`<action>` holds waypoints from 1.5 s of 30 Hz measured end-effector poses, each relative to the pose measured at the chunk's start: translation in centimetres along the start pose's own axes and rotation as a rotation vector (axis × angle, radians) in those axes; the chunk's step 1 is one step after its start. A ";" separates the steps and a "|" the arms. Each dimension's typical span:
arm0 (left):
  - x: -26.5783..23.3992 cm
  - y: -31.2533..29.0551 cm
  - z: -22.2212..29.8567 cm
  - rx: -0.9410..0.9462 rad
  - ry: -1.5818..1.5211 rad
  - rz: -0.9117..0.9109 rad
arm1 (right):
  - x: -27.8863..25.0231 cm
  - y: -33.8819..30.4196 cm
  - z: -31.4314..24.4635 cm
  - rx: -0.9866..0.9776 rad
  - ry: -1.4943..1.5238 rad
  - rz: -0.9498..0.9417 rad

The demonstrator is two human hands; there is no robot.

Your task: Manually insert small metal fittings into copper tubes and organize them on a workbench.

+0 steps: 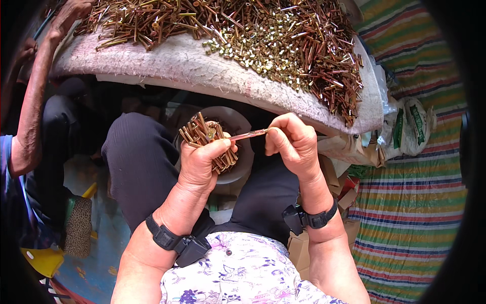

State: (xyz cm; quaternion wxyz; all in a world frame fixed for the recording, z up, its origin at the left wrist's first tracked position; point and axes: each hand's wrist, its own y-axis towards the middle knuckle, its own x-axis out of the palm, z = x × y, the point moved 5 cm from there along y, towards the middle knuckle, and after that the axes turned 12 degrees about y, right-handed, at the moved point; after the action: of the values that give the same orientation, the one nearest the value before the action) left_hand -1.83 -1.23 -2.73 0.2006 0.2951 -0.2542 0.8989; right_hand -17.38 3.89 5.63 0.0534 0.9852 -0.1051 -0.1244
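Above the lap (268, 195), left hand (195, 164) clutches rod bundle (192, 134); right hand (291, 141) pinches slim rod (248, 135), near-level, right end slightly higher, spanning open gap between hands. Worktop (212, 76) edge beyond.

The bench (152, 63) stretches before the person, beyond both legs (136, 167); on it rods (157, 20) lie heaped at the left, along the far side and at the right, with fittings (268, 48) piled between them toward the near edge; the left hand (197, 159), around a bundle of rods (197, 133), is above a basin (245, 159) between the legs; a single rod (249, 135) spans from it to the right hand (293, 141); another person's arm (34, 101) reaches to the bench's left end; a sack (412, 126) lies beside its right end, a sheet (405, 223) further right.
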 end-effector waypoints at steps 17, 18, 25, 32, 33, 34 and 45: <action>-0.5 0.1 -0.3 -0.039 0.011 0.018 | -0.2 0.1 0.5 -0.191 -0.112 -0.061; -0.4 0.1 -0.3 -0.041 0.011 0.015 | -0.1 0.0 0.5 -0.230 -0.217 -0.083; -0.4 0.1 0.0 -0.010 0.031 -0.023 | 0.4 0.7 -1.1 -0.342 -0.328 -0.147; -0.3 0.0 0.0 -0.010 0.040 -0.032 | 0.5 0.3 1.2 -0.044 -0.248 -0.247; -0.3 0.0 0.1 -0.011 0.040 -0.032 | 0.8 0.4 0.7 -0.070 -0.084 -0.071; -0.2 0.0 0.1 -0.010 0.045 -0.033 | 0.5 0.4 0.5 -0.096 0.080 0.106; -0.4 0.0 0.3 -0.013 0.071 -0.035 | 0.2 0.2 1.2 -0.165 -0.151 0.000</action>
State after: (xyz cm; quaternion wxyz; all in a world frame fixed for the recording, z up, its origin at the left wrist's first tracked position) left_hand -1.40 -1.50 -2.83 0.2270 0.2662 -0.2474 0.9036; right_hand -17.49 3.51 4.47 0.1261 0.9653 -0.0981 -0.2063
